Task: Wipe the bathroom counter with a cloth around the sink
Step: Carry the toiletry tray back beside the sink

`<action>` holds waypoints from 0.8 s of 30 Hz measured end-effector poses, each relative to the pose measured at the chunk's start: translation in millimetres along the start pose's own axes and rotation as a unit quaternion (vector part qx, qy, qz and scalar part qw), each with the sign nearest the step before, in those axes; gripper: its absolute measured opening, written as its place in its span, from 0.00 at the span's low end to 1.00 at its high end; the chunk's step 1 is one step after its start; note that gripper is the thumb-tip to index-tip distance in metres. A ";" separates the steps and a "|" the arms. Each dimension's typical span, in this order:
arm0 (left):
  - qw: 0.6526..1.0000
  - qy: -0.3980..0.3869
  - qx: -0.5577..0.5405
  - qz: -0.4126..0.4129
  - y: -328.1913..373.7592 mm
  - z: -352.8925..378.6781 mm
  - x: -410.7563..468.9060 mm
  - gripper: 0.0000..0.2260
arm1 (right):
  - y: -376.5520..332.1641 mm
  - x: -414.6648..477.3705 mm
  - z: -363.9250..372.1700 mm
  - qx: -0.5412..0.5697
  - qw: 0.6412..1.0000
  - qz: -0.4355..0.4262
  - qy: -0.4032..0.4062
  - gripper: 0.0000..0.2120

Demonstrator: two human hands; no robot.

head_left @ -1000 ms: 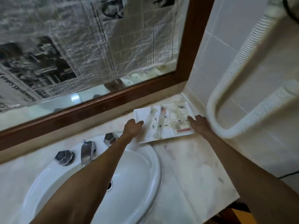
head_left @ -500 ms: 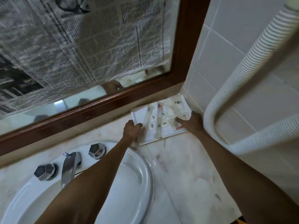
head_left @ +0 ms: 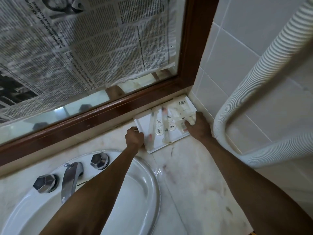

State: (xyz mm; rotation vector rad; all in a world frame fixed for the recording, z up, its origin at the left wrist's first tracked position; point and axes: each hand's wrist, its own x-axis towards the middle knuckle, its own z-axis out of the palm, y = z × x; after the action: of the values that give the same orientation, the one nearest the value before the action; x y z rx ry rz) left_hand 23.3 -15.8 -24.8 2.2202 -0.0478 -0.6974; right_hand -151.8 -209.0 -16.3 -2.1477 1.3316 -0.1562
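Note:
A white tray (head_left: 144, 122) of small wrapped toiletries sits in the back right corner of the marble counter (head_left: 194, 180), against the mirror frame and the tiled wall. My left hand (head_left: 134, 137) grips the tray's left edge. My right hand (head_left: 198, 126) holds its right edge, fingers over the rim among the packets. A white oval sink (head_left: 147, 189) lies at the lower left, under my left forearm. The counter shows stains and a wet patch beside the sink rim. No cloth is in view.
A chrome faucet (head_left: 70, 178) with two faceted knobs (head_left: 44, 183) (head_left: 99, 161) stands behind the basin. A wood-framed mirror (head_left: 118, 107) covered with newspaper runs along the back. A white corrugated hose (head_left: 225, 119) loops down the tiled right wall (head_left: 237, 65), close to my right wrist.
Both hands have pushed the tray back and to the right, from a little out on the counter into the corner. The view has dropped closer to the counter.

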 end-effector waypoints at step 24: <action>0.979 -0.078 0.026 0.186 -20.0 -158.5 -55.0 0.09 | -137.7 -80.5 20.1 0.136 0.978 -0.149 -0.049 0.09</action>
State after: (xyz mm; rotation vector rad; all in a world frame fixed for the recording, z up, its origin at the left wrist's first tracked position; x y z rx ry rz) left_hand 51.8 119.9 71.7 2.1175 -0.5518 -0.6615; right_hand -76.3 -88.6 59.0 -2.0763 0.8703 -0.3277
